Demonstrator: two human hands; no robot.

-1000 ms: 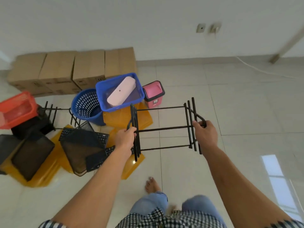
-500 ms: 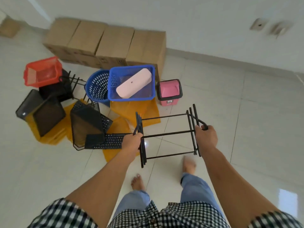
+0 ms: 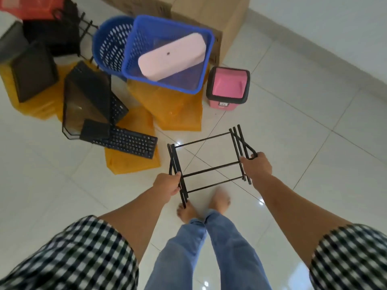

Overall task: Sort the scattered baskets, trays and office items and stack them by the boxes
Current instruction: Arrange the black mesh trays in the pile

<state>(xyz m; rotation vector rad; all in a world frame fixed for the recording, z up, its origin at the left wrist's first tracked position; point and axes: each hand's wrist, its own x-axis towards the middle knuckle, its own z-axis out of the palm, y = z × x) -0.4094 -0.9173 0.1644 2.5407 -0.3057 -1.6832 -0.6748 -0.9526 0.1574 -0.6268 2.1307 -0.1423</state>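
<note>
- A person stands barefoot on a white tiled floor (image 3: 303,126), looking down at both bare arms held out in front.
- The left hand (image 3: 167,185) and right hand (image 3: 256,166) carry a black wire rack (image 3: 211,169) between them. It hangs above the floor, well short of the boxes (image 3: 209,13) that line the wall.
- Each grip is clamped on the rack: the left fingers curl round one end frame, the right fingers round the other, beside a looped handle.
- One hand per end probably keeps the light, open frame level and stops it swinging; three thin bars span the gap, and the tiles show through.
- A pink bin (image 3: 228,84) stands upright just in front of the end box.
- Also in front of the boxes, a square blue basket (image 3: 146,34) leans tilted against a round blue basket (image 3: 109,42), with a pale pink slab (image 3: 171,57) lying slantwise inside it.
- Farther out from the boxes, yellow folders (image 3: 178,109) are spread on the floor. A keyboard (image 3: 129,143) lies partly across one, and a black mesh tray (image 3: 85,101) sits tipped, touching the keyboard.
- A red basket (image 3: 31,5) shows at the far end of the boxes, mostly cut off.
- Judging by the loose pile, sorting has hardly started; the rack looks bound for the boxes.
</note>
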